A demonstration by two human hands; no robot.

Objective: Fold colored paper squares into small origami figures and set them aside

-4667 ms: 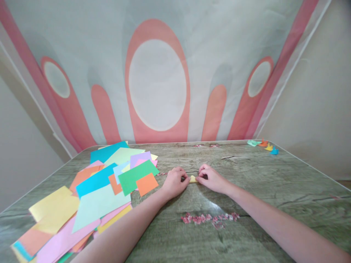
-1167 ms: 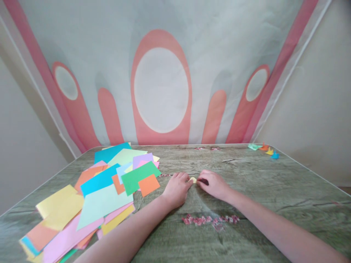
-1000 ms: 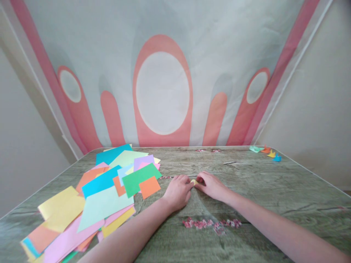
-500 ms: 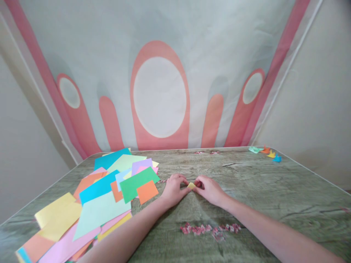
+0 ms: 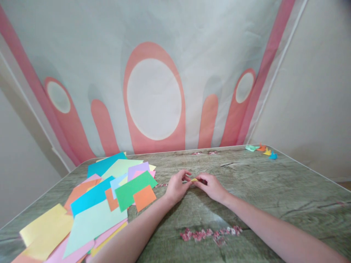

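A small folded piece of yellow paper [image 5: 194,179] is pinched between my two hands, a little above the middle of the table. My left hand [image 5: 177,185] grips its left side with thumb and fingers. From the right, my right hand [image 5: 210,185] holds the other side, its fingers bent and closed. Only a thin sliver of the paper shows; the fingertips cover the rest, so its folds cannot be made out.
Loose sheets of coloured paper, among them a green sheet [image 5: 135,190] and a yellow sheet [image 5: 49,228], lie heaped on the left of the wood-patterned table [image 5: 263,190]. Several small folded paper figures [image 5: 267,151] stand at the far right corner. A printed backdrop [image 5: 109,44] rises behind.
The camera view has shifted slightly. My hands have drawn closer together around the yellow paper, and less of it shows than before.
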